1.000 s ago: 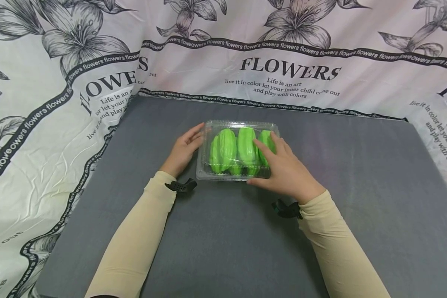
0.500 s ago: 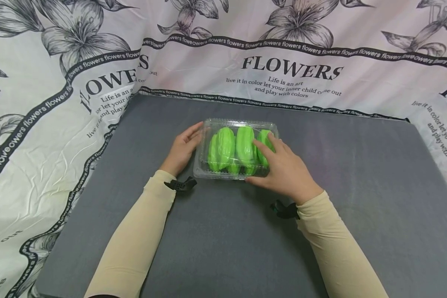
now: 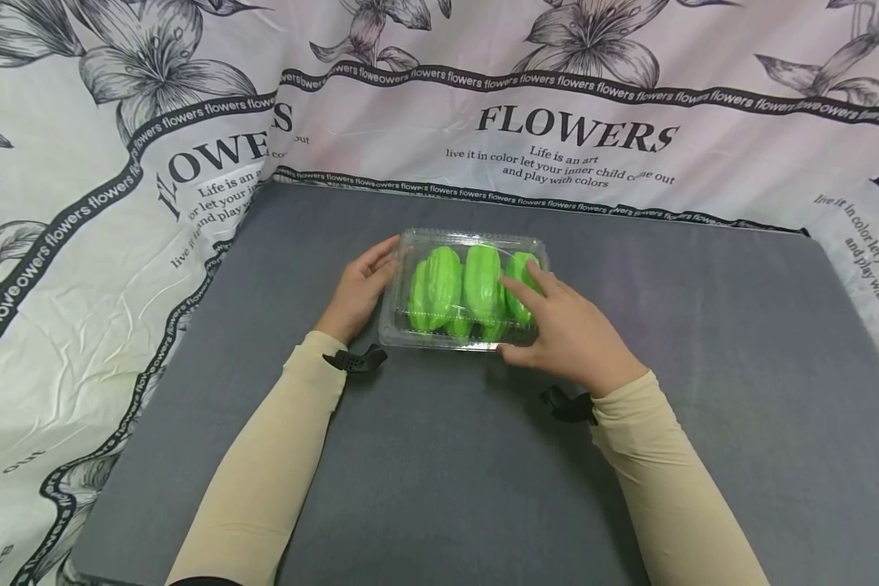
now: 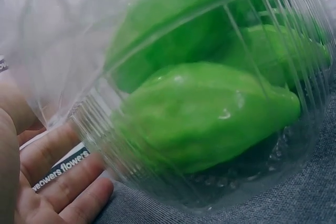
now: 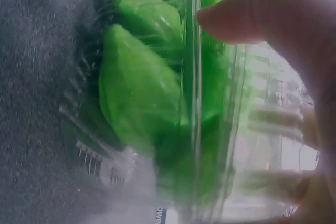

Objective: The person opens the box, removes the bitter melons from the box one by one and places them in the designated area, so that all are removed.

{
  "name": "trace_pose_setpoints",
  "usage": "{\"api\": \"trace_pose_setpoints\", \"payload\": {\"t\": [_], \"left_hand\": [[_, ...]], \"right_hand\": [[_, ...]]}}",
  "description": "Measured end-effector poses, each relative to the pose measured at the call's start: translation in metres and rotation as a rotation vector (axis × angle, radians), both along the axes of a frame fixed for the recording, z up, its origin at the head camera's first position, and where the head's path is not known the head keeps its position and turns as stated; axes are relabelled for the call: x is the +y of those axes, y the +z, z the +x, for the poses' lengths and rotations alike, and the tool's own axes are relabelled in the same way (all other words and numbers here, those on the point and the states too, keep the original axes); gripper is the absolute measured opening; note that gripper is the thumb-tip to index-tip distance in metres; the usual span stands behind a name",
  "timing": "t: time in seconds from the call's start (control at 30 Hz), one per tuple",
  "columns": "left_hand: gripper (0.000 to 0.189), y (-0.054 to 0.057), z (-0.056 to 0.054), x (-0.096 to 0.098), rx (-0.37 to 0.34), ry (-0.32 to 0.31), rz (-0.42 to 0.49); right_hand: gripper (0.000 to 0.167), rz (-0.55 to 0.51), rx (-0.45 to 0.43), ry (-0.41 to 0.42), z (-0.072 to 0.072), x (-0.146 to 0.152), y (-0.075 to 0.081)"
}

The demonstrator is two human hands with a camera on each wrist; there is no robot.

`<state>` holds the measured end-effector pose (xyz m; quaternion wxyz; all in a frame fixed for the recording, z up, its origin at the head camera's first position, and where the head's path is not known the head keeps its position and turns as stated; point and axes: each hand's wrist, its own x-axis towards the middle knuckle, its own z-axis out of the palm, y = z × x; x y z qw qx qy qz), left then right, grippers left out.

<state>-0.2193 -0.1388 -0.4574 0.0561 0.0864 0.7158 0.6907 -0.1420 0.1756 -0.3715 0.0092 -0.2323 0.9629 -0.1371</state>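
Observation:
A clear plastic clamshell box (image 3: 469,338) with its lid down sits on the grey table, holding several bright green, ridged fruits (image 4: 205,116) that look like starfruit. My left hand (image 3: 355,297) lies along the box's left side, fingers straight and fingertips at its ribbed wall in the left wrist view. Over the lid's right part my right hand (image 3: 575,334) grips the box, fingers spread on top and thumb at the front edge. In the right wrist view the thumb (image 5: 231,22) bends onto the rim, and the fingers show blurred through the plastic.
The grey table top (image 3: 439,472) stretches around the box on all sides. White cloth printed with flowers and lettering (image 3: 579,130) hangs behind it and along the left and right edges. Black wrist cameras (image 3: 355,360) sit on both wrists.
The right hand has shifted slightly right, its thumb sliding along the box's front edge. The left hand stays beside the box, and the lid remains down.

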Motion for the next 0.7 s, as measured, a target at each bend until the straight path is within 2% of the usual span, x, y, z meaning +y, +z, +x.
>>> {"api": "trace_pose_setpoints", "payload": {"t": [0.23, 0.7], "left_hand": [[0.05, -0.0005, -0.0013, 0.0016, 0.01, 0.001, -0.004], [0.049, -0.0005, -0.0025, -0.0001, -0.003, 0.023, -0.007]], "right_hand": [[0.089, -0.001, 0.03, 0.012, 0.0003, 0.003, -0.0036], [0.083, -0.039, -0.008, 0.042, 0.0023, 0.0047, -0.0042]]}}
